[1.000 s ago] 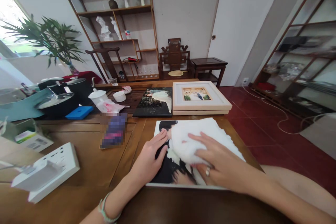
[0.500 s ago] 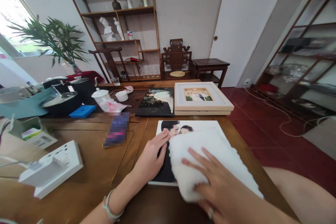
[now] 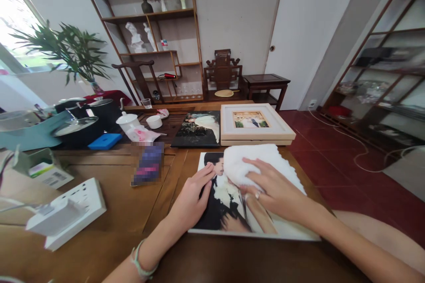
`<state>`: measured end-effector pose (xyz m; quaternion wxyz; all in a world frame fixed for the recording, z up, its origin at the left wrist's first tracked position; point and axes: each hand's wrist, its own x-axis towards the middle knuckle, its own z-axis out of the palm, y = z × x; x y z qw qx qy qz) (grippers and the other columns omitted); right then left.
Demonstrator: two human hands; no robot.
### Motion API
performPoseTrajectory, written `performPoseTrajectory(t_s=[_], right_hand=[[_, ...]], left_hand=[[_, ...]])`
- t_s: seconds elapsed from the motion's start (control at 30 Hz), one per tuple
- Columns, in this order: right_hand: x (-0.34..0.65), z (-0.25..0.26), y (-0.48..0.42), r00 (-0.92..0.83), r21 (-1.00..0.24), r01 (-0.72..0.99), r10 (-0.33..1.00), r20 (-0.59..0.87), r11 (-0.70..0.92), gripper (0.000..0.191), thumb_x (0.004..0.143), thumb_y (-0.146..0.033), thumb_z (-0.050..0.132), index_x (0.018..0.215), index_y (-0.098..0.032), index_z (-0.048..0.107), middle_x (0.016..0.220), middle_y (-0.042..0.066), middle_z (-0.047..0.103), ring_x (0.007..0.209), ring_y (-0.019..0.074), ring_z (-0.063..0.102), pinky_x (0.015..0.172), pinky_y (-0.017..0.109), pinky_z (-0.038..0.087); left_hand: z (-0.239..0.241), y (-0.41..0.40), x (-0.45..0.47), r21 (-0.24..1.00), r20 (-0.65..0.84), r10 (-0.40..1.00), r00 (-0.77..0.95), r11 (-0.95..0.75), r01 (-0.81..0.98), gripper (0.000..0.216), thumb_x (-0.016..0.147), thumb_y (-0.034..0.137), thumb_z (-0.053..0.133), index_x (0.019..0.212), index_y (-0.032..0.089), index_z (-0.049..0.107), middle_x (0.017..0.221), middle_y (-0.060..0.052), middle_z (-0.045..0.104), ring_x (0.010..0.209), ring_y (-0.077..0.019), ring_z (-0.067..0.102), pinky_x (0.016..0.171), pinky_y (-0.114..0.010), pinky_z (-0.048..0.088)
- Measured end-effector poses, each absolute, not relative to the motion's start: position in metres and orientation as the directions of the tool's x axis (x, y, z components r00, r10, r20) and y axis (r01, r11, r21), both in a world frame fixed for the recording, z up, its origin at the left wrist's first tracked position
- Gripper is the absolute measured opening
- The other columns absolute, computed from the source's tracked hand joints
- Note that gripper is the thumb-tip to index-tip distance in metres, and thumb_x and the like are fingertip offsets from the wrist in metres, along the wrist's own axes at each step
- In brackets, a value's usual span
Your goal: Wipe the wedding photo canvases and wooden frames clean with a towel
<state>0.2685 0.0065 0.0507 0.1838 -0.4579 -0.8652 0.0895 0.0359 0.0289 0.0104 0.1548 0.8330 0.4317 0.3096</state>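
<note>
A large glossy photo print [image 3: 222,208] of a couple lies flat on the wooden table [image 3: 133,212] in front of me. My left hand [image 3: 191,199] rests flat on its left edge, fingers stretched out, pinning it down. My right hand [image 3: 277,192], with a ring on one finger, presses a white fluffy cloth [image 3: 255,163] onto the far part of the print. The cloth covers the print's upper right area.
Behind the print lie a dark photo panel [image 3: 199,129] and a white framed picture [image 3: 255,124]. A blurred booklet [image 3: 148,163], a white power strip [image 3: 66,216], a blue sponge [image 3: 104,140], a white teapot [image 3: 127,121], pots and a tissue box fill the left side.
My right hand has pushed the cloth from the near part of the print back to its far end. The lower part of the picture is uncovered again. My left hand has stayed put.
</note>
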Motion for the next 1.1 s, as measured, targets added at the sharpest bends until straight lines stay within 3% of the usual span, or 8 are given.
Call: performPoseTrajectory(t_s=[0.1,0.23,0.37,0.47,0.63,0.8,0.97,1.1], right_hand=[[0.261,0.05,0.017,-0.501,-0.335,0.766,0.836,0.225,0.549,0.027,0.092,-0.03,0.045,0.096,-0.017,0.068,0.125,0.015,0.059,0.132,0.032,0.034,0.106,0.056,0.028],[0.244,0.053,-0.002,-0.61,-0.359,0.687,0.77,0.187,0.632,0.021,0.085,-0.018,0.051,0.096,-0.019,0.068,0.136,0.011,0.052,0.137,0.0307,0.024,0.11,0.057,0.019],[0.233,0.051,-0.033,-0.809,-0.316,0.506,0.568,0.148,0.803,0.017,0.08,-0.018,0.057,0.089,-0.022,0.071,0.14,0.005,0.048,0.135,0.0314,0.028,0.11,0.057,0.02],[0.237,0.052,-0.046,-0.872,-0.25,0.39,0.443,0.208,0.886,0.023,0.081,-0.01,0.053,0.087,-0.023,0.071,0.131,0.002,0.056,0.13,0.0275,0.04,0.11,0.052,0.025],[0.267,0.069,-0.048,-0.781,-0.358,0.538,0.611,0.129,0.763,0.033,0.077,-0.011,0.057,0.105,-0.024,0.067,0.134,0.005,0.054,0.128,0.0225,0.043,0.11,0.04,0.03],[0.285,0.061,-0.026,-0.549,-0.376,0.733,0.82,0.163,0.566,0.019,0.087,-0.021,0.046,0.088,-0.022,0.065,0.122,0.008,0.062,0.125,0.0277,0.046,0.103,0.044,0.037],[0.263,0.056,0.016,-0.438,-0.554,0.676,0.869,0.229,0.486,0.033,0.094,-0.039,0.04,0.071,-0.022,0.056,0.073,0.002,0.064,0.085,0.0237,0.061,0.088,0.04,0.042],[0.229,0.059,0.04,-0.462,-0.655,0.551,0.842,0.277,0.517,0.035,0.095,-0.039,0.04,0.069,-0.021,0.053,0.073,0.0,0.063,0.07,0.0181,0.057,0.086,0.036,0.04]], left_hand=[[0.012,0.027,0.035,0.551,0.399,0.826,0.398,-0.563,0.617,0.038,0.094,0.023,0.037,0.125,0.017,0.056,0.136,-0.009,0.053,0.127,-0.0209,0.048,0.107,-0.041,0.038],[0.014,0.023,0.032,0.599,0.423,0.84,0.339,-0.54,0.591,0.044,0.096,0.029,0.031,0.135,0.014,0.045,0.138,-0.011,0.051,0.13,-0.0213,0.045,0.108,-0.039,0.036],[0.01,0.022,0.028,0.617,0.424,0.838,0.343,-0.544,0.568,0.048,0.096,0.033,0.029,0.137,0.012,0.041,0.14,-0.013,0.049,0.13,-0.0235,0.044,0.108,-0.04,0.036],[0.01,0.022,0.028,0.602,0.435,0.828,0.354,-0.56,0.569,0.048,0.095,0.034,0.031,0.137,0.013,0.042,0.139,-0.013,0.049,0.129,-0.0244,0.045,0.107,-0.042,0.037],[0.017,0.023,0.035,0.567,0.395,0.834,0.385,-0.551,0.612,0.036,0.091,0.03,0.044,0.12,0.016,0.06,0.13,-0.011,0.059,0.123,-0.0249,0.052,0.103,-0.042,0.042],[0.014,0.026,0.039,0.54,0.398,0.826,0.4,-0.563,0.625,0.029,0.087,0.023,0.052,0.109,0.015,0.069,0.125,-0.01,0.062,0.119,-0.0234,0.055,0.102,-0.038,0.044],[0.011,0.027,0.038,0.531,0.414,0.811,0.414,-0.585,0.613,0.031,0.085,0.02,0.054,0.112,0.013,0.067,0.124,-0.01,0.062,0.119,-0.0229,0.056,0.103,-0.037,0.043],[0.016,0.026,0.039,0.518,0.422,0.808,0.412,-0.588,0.621,0.027,0.084,0.018,0.055,0.107,0.016,0.07,0.116,-0.009,0.068,0.109,-0.0234,0.063,0.095,-0.035,0.05]])
